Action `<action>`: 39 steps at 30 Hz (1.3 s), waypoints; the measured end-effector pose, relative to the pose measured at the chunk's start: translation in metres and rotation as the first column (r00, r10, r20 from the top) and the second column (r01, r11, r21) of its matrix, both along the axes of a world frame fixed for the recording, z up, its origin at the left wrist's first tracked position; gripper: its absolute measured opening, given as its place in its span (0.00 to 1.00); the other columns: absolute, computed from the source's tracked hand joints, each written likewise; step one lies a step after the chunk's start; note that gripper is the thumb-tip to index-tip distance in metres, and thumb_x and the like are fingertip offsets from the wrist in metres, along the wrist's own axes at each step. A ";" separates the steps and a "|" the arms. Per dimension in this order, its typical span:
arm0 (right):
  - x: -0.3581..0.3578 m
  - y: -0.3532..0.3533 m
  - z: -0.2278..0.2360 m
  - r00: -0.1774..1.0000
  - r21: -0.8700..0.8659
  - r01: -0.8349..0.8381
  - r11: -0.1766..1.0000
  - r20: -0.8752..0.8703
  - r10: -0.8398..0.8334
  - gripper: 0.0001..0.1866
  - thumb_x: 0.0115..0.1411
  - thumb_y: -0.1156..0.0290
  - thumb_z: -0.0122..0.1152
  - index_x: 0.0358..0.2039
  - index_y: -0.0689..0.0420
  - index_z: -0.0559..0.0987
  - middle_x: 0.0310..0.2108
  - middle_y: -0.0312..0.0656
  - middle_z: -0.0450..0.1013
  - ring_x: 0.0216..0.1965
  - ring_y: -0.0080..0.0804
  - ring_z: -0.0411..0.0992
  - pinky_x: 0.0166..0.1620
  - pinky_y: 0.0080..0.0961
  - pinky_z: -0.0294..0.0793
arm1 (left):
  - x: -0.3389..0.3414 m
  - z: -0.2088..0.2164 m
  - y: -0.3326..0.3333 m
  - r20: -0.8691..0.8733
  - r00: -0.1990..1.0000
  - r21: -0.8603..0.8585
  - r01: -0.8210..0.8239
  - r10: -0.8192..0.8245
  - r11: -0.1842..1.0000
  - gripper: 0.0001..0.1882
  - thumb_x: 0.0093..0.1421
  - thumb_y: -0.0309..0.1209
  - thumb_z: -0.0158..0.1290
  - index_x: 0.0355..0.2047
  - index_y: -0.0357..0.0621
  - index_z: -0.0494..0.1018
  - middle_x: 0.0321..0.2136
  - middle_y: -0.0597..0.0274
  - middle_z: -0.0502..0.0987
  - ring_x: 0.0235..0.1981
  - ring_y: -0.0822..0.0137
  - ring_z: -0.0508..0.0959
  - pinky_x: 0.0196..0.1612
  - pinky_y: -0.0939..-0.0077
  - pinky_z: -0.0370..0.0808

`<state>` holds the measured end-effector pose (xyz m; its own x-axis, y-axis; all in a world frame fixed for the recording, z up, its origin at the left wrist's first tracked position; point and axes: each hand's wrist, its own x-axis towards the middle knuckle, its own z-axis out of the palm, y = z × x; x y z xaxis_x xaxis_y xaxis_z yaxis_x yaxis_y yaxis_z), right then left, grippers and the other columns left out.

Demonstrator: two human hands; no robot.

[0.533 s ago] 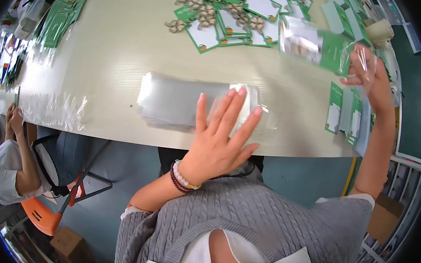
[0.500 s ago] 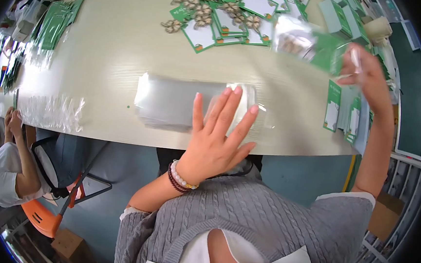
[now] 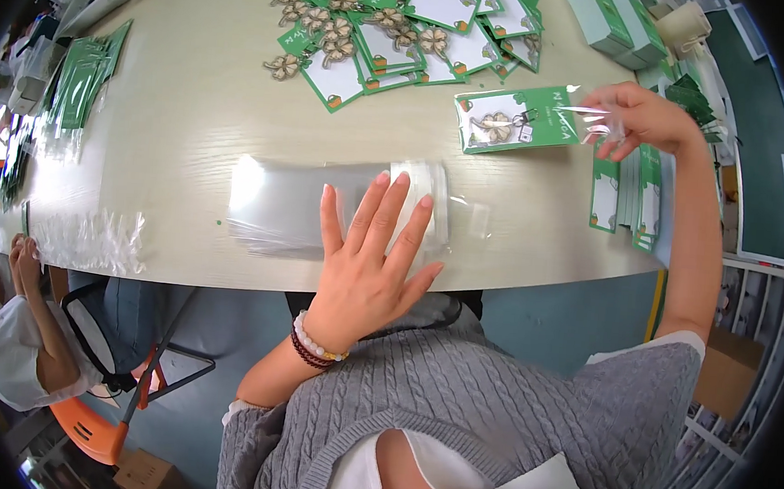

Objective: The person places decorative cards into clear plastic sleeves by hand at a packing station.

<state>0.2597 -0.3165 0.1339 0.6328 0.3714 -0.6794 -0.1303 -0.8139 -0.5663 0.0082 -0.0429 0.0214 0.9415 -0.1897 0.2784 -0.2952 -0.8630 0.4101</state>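
My left hand [image 3: 363, 265] lies flat with its fingers spread on a stack of clear plastic bags [image 3: 299, 206] near the table's front edge. Out to the right, my right hand [image 3: 642, 117] pinches the clear open end of a bagged card [image 3: 546, 117]. That card is green and white, and a clover-shaped charm [image 3: 493, 127] shows through the film at its left end. At the back of the table lies a loose pile of similar cards [image 3: 406, 41] with clover charms attached.
Stacks of cards [image 3: 627, 193] stand below my right hand, and card boxes [image 3: 621, 24] stand at the back right. On the left lie bagged green cards [image 3: 85, 78] and crumpled clear bags [image 3: 92, 237]. A co-worker [image 3: 31, 337] sits at the far left beside an orange chair [image 3: 88, 428].
The bagged card has come down and slightly left in my right hand, and it is sharper now. My left hand stays on the bag stack. The whole view has shifted a little.
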 end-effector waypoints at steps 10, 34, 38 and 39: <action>0.087 0.178 -0.029 0.719 -0.147 -0.377 0.914 0.576 0.389 0.12 0.56 0.64 0.57 0.34 0.60 0.79 0.27 0.43 0.76 0.27 0.29 0.75 0.29 0.28 0.74 | -0.003 -0.011 0.004 -0.036 0.999 -0.015 0.035 -0.035 0.999 0.28 0.51 0.32 0.60 0.53 0.38 0.68 0.59 0.51 0.64 0.61 0.53 0.64 0.62 0.56 0.59; 0.071 0.195 0.034 0.813 -0.261 -0.332 0.906 0.408 0.415 0.13 0.57 0.73 0.60 0.40 0.67 0.77 0.28 0.45 0.76 0.27 0.30 0.75 0.34 0.26 0.78 | -0.010 0.000 0.031 -0.168 0.981 0.048 0.102 -0.092 0.994 0.24 0.52 0.24 0.56 0.52 0.42 0.70 0.59 0.59 0.65 0.63 0.57 0.61 0.65 0.52 0.53; 0.059 0.148 0.041 0.868 -0.322 -0.419 0.849 0.133 0.479 0.12 0.59 0.73 0.56 0.40 0.67 0.75 0.29 0.44 0.76 0.31 0.30 0.77 0.36 0.24 0.78 | -0.005 0.003 0.027 -0.132 0.988 0.000 0.087 -0.086 0.996 0.21 0.52 0.22 0.55 0.48 0.41 0.72 0.55 0.58 0.70 0.60 0.58 0.66 0.63 0.54 0.57; 0.051 0.142 0.042 0.871 -0.323 -0.414 0.851 0.132 0.474 0.12 0.59 0.73 0.56 0.40 0.67 0.75 0.29 0.44 0.76 0.31 0.30 0.77 0.36 0.24 0.78 | -0.003 0.002 0.027 -0.132 0.987 -0.002 0.092 -0.092 0.996 0.21 0.52 0.22 0.55 0.48 0.41 0.72 0.55 0.58 0.70 0.60 0.58 0.66 0.63 0.54 0.57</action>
<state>0.3104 -0.1743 0.1756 0.5776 0.4619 -0.6731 0.3740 -0.8826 -0.2847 0.0048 -0.0155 0.0231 0.9483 -0.2783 0.1524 -0.3173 -0.8365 0.4468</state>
